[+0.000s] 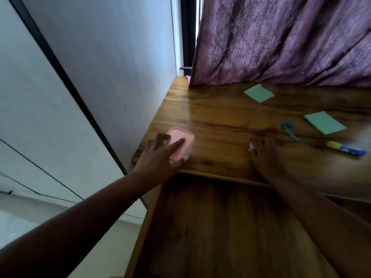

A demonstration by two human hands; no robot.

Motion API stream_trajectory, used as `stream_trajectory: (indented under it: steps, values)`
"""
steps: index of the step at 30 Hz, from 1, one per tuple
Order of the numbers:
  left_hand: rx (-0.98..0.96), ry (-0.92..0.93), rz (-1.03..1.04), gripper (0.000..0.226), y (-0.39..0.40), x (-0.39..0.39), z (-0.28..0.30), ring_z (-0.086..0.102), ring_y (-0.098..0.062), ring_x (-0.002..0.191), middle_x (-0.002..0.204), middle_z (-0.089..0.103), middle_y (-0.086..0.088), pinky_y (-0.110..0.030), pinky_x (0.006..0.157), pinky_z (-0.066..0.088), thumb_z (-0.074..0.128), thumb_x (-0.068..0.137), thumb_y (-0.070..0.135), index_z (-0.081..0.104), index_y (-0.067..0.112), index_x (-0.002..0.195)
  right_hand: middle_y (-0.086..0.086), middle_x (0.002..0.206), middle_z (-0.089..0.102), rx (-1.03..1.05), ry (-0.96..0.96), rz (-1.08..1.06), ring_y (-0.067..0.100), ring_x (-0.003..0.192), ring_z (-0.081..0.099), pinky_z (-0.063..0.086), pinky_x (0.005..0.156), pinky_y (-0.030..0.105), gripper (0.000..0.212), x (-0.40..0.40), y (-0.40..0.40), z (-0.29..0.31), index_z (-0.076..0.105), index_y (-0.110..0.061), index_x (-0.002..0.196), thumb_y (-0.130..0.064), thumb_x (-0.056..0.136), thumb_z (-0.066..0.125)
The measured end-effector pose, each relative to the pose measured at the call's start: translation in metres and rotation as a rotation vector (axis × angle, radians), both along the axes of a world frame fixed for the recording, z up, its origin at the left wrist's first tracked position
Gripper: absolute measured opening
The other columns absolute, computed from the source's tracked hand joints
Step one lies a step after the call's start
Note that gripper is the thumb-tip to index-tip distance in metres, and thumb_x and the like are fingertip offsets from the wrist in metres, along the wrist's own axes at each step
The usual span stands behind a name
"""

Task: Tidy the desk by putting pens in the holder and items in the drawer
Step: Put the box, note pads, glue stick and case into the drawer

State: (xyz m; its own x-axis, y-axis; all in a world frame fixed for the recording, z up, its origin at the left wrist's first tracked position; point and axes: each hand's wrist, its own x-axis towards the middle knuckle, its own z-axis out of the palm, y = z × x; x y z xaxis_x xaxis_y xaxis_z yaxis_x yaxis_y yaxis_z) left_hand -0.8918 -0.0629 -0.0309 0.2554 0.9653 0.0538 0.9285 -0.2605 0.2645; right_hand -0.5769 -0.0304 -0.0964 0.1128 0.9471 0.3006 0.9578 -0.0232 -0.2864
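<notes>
A pink lidded box sits near the left front corner of the wooden desk. My left hand lies over it, fingers spread on the lid and thumb along its near side. My right hand rests on the desk near the front edge, its fingers curled round a small white and blue object that is mostly hidden. The drawer stands pulled out below the desk edge, and its visible wooden bottom is bare.
Two green sticky-note pads lie on the desk toward the right. A small blue clip and a yellow-capped blue glue stick lie near them. A purple curtain hangs at the back; a white wall is on the left.
</notes>
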Motion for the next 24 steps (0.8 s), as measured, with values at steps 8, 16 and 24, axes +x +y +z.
stream_trajectory:
  steps: [8,16,24]
  values:
    - [-0.064,-0.062,-0.080,0.072,-0.139,-0.023,-0.037,0.044,-0.027,0.121,0.142,0.036,-0.001,-0.040,0.085,0.054,0.033,0.075,0.077,0.035,0.047,0.140,0.010,0.109,0.051,-0.165,0.100,0.160,0.028,0.094,0.056,0.043,0.077,0.031,0.031,-0.038,-0.087,0.023,0.060,-0.015,0.110,-0.018,0.079,0.066]
    - [-0.065,0.253,-0.079,0.065,-0.163,-0.010,-0.077,0.069,-0.035,0.090,0.117,0.066,-0.010,-0.042,0.061,0.059,0.035,0.073,0.062,0.056,0.025,0.122,-0.006,0.138,0.041,-0.449,0.102,0.573,0.012,0.120,0.045,0.039,0.096,0.023,0.047,-0.098,-0.190,-0.014,0.041,-0.028,0.138,-0.039,0.093,0.048]
    - [-0.082,0.281,-0.076,0.067,-0.181,-0.010,-0.083,0.070,-0.030,0.078,0.105,0.070,-0.012,-0.042,0.060,0.055,0.038,0.069,0.065,0.051,0.018,0.114,0.007,0.116,0.051,-0.552,-0.094,0.759,0.027,0.105,0.051,0.041,0.079,0.032,0.035,-0.114,-0.203,-0.046,0.055,-0.018,0.117,-0.037,0.088,0.050]
